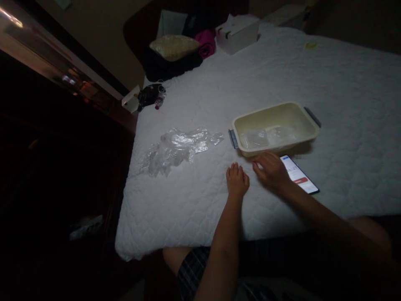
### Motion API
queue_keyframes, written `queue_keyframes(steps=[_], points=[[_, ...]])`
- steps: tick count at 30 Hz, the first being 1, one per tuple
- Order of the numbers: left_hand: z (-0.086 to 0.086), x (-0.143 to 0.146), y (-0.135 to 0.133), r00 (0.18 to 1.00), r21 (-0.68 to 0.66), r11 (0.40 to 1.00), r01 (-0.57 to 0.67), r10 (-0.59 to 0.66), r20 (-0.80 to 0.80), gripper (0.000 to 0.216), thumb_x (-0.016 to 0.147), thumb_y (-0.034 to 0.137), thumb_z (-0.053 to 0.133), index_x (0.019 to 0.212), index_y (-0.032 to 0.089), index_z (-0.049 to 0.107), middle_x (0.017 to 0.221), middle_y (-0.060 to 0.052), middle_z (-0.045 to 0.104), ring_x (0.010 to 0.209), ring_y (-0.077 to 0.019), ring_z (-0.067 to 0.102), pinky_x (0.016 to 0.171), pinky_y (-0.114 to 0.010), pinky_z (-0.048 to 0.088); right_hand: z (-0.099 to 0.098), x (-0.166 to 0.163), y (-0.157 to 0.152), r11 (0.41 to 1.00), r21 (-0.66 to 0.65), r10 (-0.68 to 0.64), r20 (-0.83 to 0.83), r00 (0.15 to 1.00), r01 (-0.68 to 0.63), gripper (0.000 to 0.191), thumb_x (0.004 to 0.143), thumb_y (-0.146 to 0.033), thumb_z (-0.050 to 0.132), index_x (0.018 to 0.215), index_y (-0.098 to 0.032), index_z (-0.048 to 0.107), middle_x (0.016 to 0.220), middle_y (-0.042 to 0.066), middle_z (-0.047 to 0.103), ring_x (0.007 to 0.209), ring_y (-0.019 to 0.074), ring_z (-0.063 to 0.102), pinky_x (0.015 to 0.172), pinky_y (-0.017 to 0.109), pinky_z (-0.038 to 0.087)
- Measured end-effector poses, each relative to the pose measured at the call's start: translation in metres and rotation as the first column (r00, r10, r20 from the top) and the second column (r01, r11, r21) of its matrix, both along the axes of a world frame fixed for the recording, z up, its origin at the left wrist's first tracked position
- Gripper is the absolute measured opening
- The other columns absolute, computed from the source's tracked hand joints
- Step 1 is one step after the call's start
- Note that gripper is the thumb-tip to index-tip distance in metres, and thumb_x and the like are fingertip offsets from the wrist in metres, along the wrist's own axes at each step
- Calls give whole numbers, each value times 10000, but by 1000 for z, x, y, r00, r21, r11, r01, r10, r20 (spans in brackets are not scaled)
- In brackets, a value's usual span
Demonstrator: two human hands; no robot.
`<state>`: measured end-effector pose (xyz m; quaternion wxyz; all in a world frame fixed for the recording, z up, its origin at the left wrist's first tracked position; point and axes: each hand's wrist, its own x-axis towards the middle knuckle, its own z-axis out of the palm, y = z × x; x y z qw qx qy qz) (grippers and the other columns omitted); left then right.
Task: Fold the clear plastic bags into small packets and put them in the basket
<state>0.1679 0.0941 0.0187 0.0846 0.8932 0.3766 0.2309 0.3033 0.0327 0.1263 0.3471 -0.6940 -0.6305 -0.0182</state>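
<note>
My left hand (237, 179) rests palm down on the white quilted mattress (194, 196), fingers together and flat, holding nothing. My right hand (271, 170) lies just to its right, fingers loosely curled, beside a lit smartphone (300, 175) and below a cream plastic tub (247, 123). The tub holds clear plastic bags (266, 137). A heap of crumpled clear plastic bags (175, 148) lies on the mattress to the left of both hands.
At the far end sit a white cardboard box (237, 32), a pink bundle (205, 44), a beige cushion (173, 47) on dark cloth, and small items (152, 95) near the left edge. A yellow scrap (310, 44) lies far right. Left of the bed is dark.
</note>
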Motion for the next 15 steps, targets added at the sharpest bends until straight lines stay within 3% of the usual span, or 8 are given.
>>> queue_keyframes(steps=[6,15], points=[[6,-32,-9,979,-32,996,86,-90,-181,398,915,217,476,1294,106,529,1407,-125,524,1363,-239,425,1138,-420,364,-53,-78,-14,986,159,50,9,999,-51,198,892,-169,438,925,-171,634,864,103,681,844,226,611,830,397,494],[10,-158,-54,996,53,997,-51,55,-68,404,891,181,504,1292,144,490,1394,-162,521,1356,-269,433,1075,-521,424,-79,-121,4,994,56,86,58,995,-89,357,923,-177,391,1206,-89,590,1186,168,650,1101,242,589,967,404,459]])
